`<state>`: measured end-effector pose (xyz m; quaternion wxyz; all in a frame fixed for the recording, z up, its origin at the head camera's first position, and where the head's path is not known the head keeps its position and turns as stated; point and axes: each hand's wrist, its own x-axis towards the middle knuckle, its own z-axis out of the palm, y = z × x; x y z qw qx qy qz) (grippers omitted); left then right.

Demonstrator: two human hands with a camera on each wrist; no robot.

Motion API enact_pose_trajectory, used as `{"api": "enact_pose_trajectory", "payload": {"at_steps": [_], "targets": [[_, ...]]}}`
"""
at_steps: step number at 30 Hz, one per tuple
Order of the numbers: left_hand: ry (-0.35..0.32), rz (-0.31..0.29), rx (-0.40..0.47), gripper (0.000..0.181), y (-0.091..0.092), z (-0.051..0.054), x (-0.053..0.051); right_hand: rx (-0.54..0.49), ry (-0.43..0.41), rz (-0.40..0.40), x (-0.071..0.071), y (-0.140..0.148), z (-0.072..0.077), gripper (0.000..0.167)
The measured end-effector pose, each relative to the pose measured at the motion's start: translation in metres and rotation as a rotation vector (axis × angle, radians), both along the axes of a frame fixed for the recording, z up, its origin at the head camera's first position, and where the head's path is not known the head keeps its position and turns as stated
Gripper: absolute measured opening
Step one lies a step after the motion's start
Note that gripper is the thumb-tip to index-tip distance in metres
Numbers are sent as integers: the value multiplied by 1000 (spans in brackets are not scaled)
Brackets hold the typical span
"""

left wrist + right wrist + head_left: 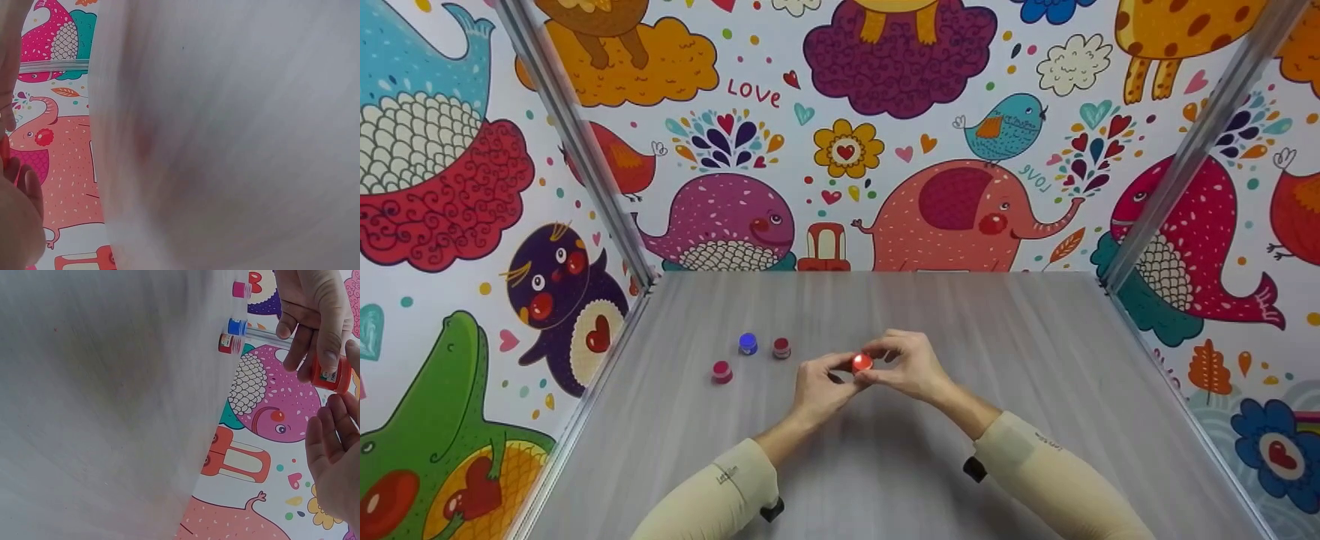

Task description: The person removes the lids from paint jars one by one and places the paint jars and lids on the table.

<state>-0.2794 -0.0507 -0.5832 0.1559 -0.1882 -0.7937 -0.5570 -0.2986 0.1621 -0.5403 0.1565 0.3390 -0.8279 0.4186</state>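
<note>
A small orange-red screw-top jar [862, 364] is between both hands above the table. My left hand [821, 384] grips the jar's body, its thumb lying over the label in the right wrist view. From the other side, my right hand [913, 366] pinches the jar's ridged lid [342, 374] between thumb and fingers. The lid looks seated on the jar. Only a sliver of orange jar [5, 151] shows at the edge of the left wrist view. What fills the jar cannot be made out.
Left of the hands stand a blue-lidded jar [748, 343], a dark red jar [781, 348] and a pink jar [722, 372] on the grey table [1020, 465]. Metal posts [585, 150] and cartoon-printed walls [840, 202] border the table.
</note>
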Motion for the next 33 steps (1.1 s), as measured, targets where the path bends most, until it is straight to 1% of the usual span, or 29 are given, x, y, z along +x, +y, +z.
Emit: {"api": "enact_pose_trajectory", "payload": {"at_steps": [3, 7, 13, 17, 24, 30, 33], "targets": [[17, 0, -4, 32, 1, -1, 0, 0, 8, -6, 0, 0, -1, 29], [22, -19, 0, 30, 2, -1, 1, 9, -13, 7, 0, 1, -1, 26], [-16, -52, -2, 30, 2, 0, 2, 8, -37, 50, 0, 4, 0, 24], [-28, -68, -1, 30, 2, 1, 2, 11, -44, 68, -1, 6, 1, 24], [-55, -104, 2, 28, 1, 2, 1, 11, -68, 122, -5, 8, 1, 24], [-93, -121, 15, 30, 1, 2, 0, 2, -89, 158, -6, 9, 1, 25], [-99, -128, 23, 29, 1, 2, 0, 4, -93, 173, -7, 8, 3, 26]]}}
